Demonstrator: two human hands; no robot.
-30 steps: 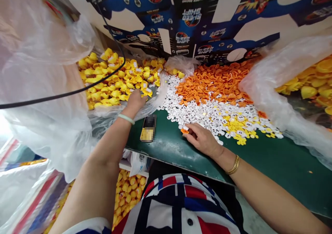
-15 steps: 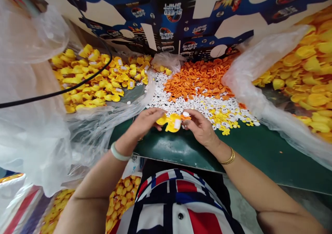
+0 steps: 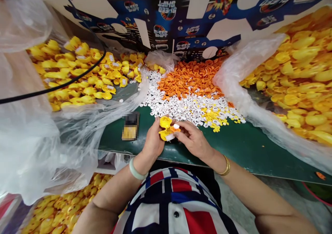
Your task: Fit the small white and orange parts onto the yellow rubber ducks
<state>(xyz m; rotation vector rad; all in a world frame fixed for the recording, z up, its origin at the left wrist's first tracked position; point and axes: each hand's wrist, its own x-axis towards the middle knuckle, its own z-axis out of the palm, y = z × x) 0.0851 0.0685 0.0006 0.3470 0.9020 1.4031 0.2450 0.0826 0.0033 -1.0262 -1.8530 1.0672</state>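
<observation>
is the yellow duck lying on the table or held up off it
Held up: the left hand and right hand grip the yellow duck between them, above the green table.

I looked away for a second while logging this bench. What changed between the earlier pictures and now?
The left hand took a yellow duck from the left bag and drew it back to the near edge of the green table. The right hand left the white pile with small orange and white parts and now holds them at the duck. Piles and bags lie as before.
</observation>
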